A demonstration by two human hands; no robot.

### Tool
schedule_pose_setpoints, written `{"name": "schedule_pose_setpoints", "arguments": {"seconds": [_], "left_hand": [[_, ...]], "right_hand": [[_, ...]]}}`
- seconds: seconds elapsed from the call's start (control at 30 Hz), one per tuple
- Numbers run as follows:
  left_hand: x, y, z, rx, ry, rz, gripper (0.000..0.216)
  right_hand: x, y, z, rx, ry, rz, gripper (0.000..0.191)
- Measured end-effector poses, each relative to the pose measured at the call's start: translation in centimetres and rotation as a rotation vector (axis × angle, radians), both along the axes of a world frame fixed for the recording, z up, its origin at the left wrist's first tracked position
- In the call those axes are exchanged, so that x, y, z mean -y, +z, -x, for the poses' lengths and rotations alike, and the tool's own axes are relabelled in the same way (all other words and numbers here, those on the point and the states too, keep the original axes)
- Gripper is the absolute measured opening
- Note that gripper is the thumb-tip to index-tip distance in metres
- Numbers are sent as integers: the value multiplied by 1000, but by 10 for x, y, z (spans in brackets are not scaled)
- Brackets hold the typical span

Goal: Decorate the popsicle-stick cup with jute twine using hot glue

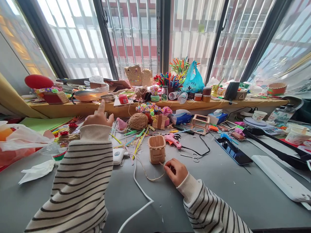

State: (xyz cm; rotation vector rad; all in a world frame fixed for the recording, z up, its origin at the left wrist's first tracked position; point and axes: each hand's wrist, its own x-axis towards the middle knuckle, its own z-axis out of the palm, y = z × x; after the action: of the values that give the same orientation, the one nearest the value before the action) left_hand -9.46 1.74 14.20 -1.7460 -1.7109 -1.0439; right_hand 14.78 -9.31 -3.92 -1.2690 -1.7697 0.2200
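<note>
My left hand (99, 117) is raised over the left of the table, its index finger stretched up toward the window shelf, with nothing in it. My right hand (175, 171) rests on the grey table (218, 191), closed in a pinch on a strand of jute twine (148, 173). The strand loops over the table beside a small popsicle-stick box (156, 149) just left of that hand. A ball of jute twine (138, 121) sits farther back. Both sleeves are cream with dark stripes.
A pink glue gun (172, 140), small scissors (193, 157), a phone (233, 150), a white cable (139, 191), coloured sticks and a stick frame (200, 123) lie around. A wooden shelf (73, 109) crowded with craft items runs along the window. A plastic bag (17, 140) lies left.
</note>
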Motion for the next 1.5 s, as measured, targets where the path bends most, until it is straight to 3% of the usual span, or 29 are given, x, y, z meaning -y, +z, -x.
{"name": "schedule_pose_setpoints", "arguments": {"seconds": [0.07, 0.13, 0.27, 0.37, 0.43, 0.83, 1.07, 1.5], "left_hand": [[29, -22, -15, 26, -146, -52, 42], [59, -51, -31, 41, -378, -117, 32], [96, -114, -66, -103, -735, 20, 37], [99, -150, -85, -143, -828, 120, 37], [96, -163, -91, -80, -826, 156, 37], [85, -181, -92, 78, -723, 195, 26], [82, -185, -99, 214, -750, 223, 24], [82, -192, -104, 663, -845, 379, 22]], "right_hand": [[0, 1, 0, -6, -1, 2, 25], [0, 1, 0, -14, -2, 3, 24], [1, 2, 0, -28, 8, -6, 22], [1, 2, -1, -26, 27, -20, 22], [1, 1, -2, -21, 38, -28, 22], [2, 3, 0, -28, 33, -24, 22], [2, 2, 0, -33, 29, -12, 21], [4, 4, 1, -41, -2, 1, 14]]}}
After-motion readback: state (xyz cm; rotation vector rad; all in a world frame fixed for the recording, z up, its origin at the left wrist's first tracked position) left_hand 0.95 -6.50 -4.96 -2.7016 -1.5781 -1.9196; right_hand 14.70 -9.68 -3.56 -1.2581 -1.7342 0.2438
